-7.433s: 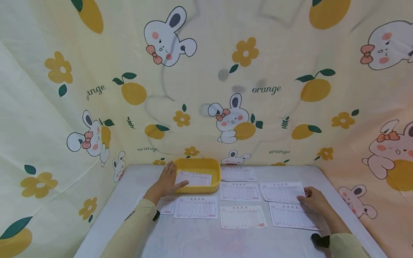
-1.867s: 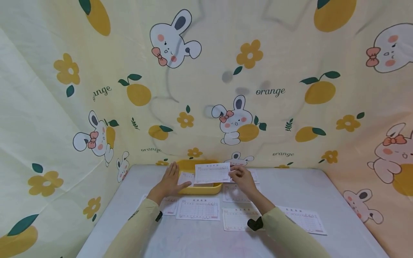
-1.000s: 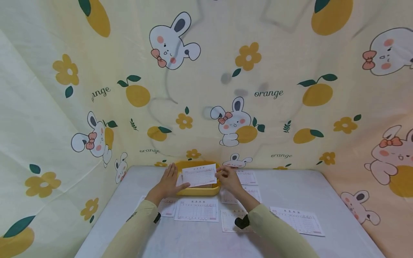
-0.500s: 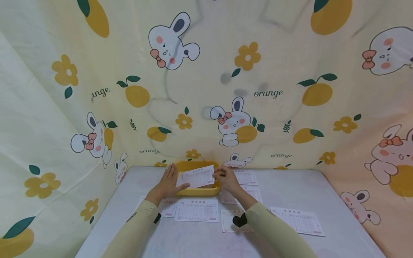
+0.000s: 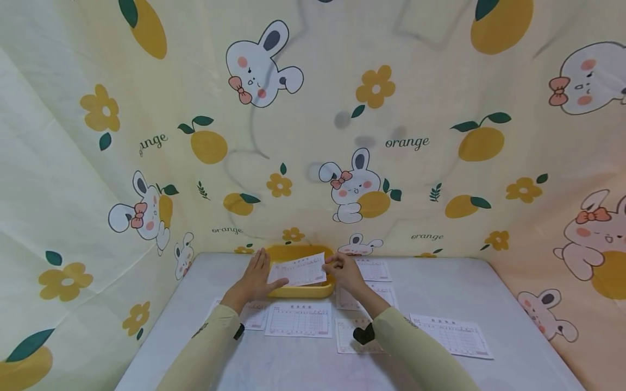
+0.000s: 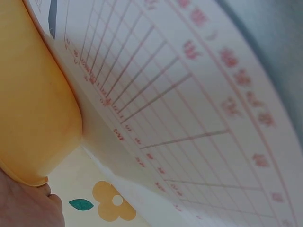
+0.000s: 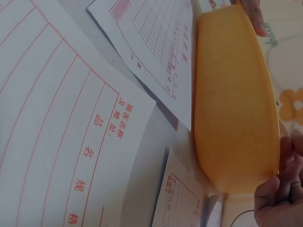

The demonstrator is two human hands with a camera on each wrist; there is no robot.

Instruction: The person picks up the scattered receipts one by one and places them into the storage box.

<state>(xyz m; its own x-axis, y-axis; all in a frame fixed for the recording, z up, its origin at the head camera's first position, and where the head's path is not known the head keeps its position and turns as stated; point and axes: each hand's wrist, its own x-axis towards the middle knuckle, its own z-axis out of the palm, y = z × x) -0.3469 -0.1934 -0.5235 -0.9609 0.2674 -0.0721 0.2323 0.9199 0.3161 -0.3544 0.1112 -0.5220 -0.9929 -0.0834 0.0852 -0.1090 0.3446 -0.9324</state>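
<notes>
- Head view: my right hand (image 5: 346, 272) pinched a slip (image 5: 298, 270) by its right edge, tilted at the yellow basket's (image 5: 300, 292) opening; my left hand (image 5: 251, 279), fingers straight, thumb apart, rested at its left side.
- Left wrist: a printed sheet (image 6: 189, 113) lay near.
- Right wrist: my right hand's fingers bent.

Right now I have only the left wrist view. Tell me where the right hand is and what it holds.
Observer: From the head view, the right hand is at the right end of the yellow tray, pinching a printed slip slanted over it.
Operator: Now tell me which slip lies farthest right.
Observer: Another slip, flat on the table, partly hidden by the right sleeve.
</notes>
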